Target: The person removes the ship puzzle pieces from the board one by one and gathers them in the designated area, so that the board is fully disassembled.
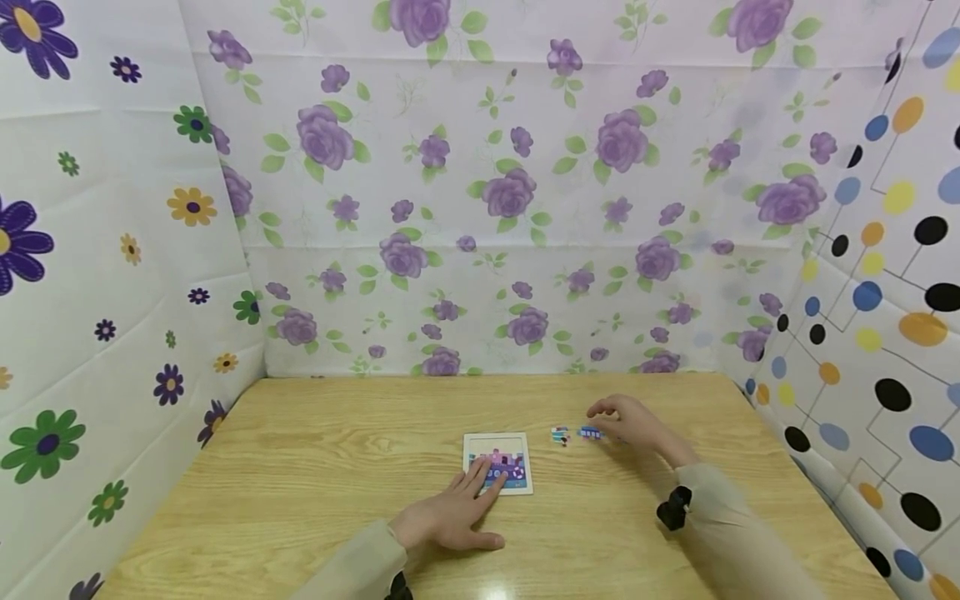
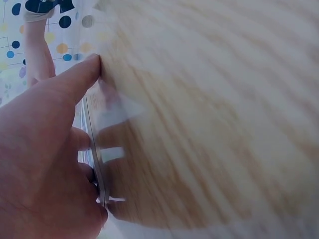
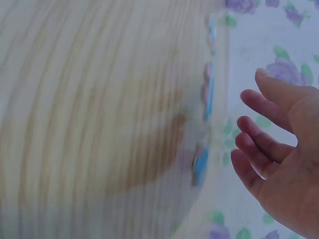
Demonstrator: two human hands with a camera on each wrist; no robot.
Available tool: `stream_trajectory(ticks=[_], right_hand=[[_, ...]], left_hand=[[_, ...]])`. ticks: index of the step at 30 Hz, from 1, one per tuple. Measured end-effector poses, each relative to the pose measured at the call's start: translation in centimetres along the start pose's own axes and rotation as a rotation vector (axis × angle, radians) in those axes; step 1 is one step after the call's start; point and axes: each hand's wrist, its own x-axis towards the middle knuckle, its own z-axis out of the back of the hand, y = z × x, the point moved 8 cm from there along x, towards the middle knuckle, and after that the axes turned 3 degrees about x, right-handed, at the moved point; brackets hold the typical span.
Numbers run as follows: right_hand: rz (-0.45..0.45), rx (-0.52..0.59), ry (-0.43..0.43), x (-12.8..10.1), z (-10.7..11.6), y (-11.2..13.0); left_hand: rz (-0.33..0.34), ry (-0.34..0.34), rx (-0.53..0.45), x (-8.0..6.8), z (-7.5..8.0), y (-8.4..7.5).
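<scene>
A small white-framed jigsaw puzzle board [image 1: 495, 440], with a pink and purple picture partly filled in, lies on the wooden table. My left hand [image 1: 453, 512] rests on its lower part, fingers spread over the picture and covering some of it. In the left wrist view the left hand [image 2: 45, 154] lies along the board's thin edge. Right of the board are loose puzzle pieces [image 1: 559, 435] and a blue piece [image 1: 590, 432]. Over the blue piece's right side hovers my right hand [image 1: 636, 427]. The right wrist view has this hand [image 3: 284, 144] raised, fingers loosely bent and holding nothing, with pieces [image 3: 200, 167] on the table beyond.
The wooden table [image 1: 330, 450] reaches back to a wall of purple-flowered cloth [image 1: 465, 250]. Patterned cloth also hangs at the left [image 1: 112, 333] and right [image 1: 885, 333]. Both wrists carry a black device [image 1: 673, 507] over beige sleeves.
</scene>
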Motion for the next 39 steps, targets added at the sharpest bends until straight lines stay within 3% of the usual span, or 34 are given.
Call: stream_trajectory(ticks=[15,22,33,39], right_hand=[[0.125,0.053,0.057,1.5,-3.1,5.2],[0.089,0.011,0.1,2.7,-5.1,6.1],[0.16,0.035,0.183,3.5,-7.6,10.0],[0.166,0.028,0.205,4.1,-8.9,10.9]], left_hand=[[-0.04,0.001,0.058,0.2,0.1,-0.1],[-0.028,0.005,0.056,0.2,0.2,0.1],[-0.031,0.01,0.061,0.2,0.3,-0.1],[-0.032,0.012,0.067,0.1,0.4,-0.3]])
